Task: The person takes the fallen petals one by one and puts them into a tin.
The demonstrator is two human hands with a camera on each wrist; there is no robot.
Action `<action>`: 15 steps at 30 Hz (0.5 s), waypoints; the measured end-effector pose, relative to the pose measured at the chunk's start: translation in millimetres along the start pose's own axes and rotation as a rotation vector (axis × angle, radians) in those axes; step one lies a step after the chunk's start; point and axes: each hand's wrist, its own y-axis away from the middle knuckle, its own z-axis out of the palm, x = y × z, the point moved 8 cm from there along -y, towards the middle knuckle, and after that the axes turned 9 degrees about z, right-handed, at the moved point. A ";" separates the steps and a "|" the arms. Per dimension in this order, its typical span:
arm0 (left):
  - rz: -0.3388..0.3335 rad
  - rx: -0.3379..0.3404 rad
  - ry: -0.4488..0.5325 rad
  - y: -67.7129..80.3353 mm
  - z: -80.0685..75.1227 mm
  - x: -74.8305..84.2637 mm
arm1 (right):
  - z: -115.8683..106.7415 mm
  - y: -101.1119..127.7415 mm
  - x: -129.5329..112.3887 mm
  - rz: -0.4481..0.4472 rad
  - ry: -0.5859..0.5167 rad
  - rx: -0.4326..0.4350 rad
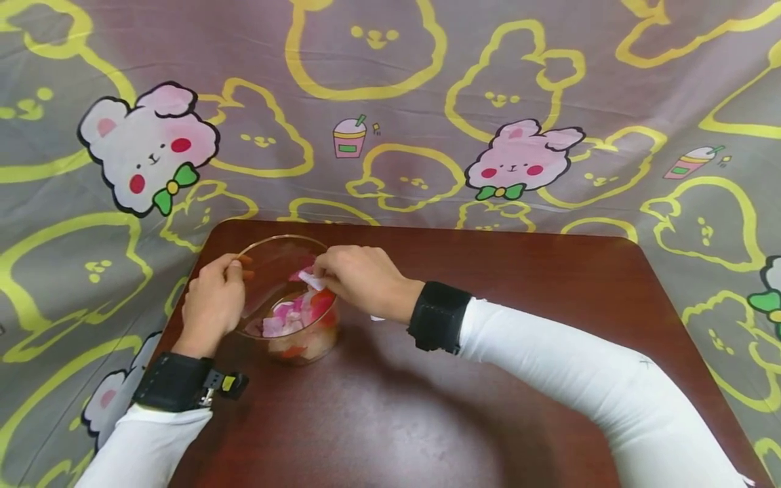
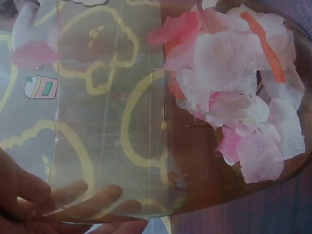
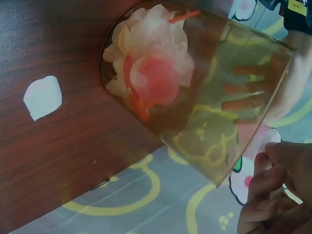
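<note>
A clear amber-tinted glass container (image 1: 256, 298) with a wide rim stands at the left of the table. Loose white, pink and red-orange artificial petals (image 2: 226, 63) lie heaped in its bottom. My left hand (image 1: 213, 298) holds the container's left side near the rim; its fingers (image 3: 243, 87) show through the glass in the right wrist view. Over the opposite side of the rim, my right hand (image 1: 363, 278) pinches a pale petal (image 1: 312, 280) at its fingertips. In the left wrist view, a pink petal (image 2: 34, 54) shows by the right hand, blurred through the glass.
One white petal (image 3: 43, 97) lies on the dark reddish-brown table (image 1: 549, 285), mostly hidden under the right wrist in the head view. A grey cloth (image 1: 390, 115) with yellow outlines and rabbit faces hangs behind and beside the table.
</note>
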 end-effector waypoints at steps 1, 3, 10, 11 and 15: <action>0.001 0.000 0.000 -0.2 0.0 0.1 | 2.4 -0.9 -1.1 0.000 0.008 -0.010; 0.000 0.002 0.000 -0.5 -0.2 -0.1 | 6.1 -2.4 -2.6 -0.001 0.021 -0.023; -0.001 -0.002 0.004 -0.8 1.1 0.1 | 9.8 -2.5 3.8 0.003 0.001 -0.012; -0.003 -0.002 0.005 -0.9 0.9 0.2 | 7.9 -1.8 5.5 0.003 -0.010 -0.001; -0.007 -0.003 0.007 -0.4 0.2 -0.4 | -2.5 0.1 18.4 0.034 -0.065 0.074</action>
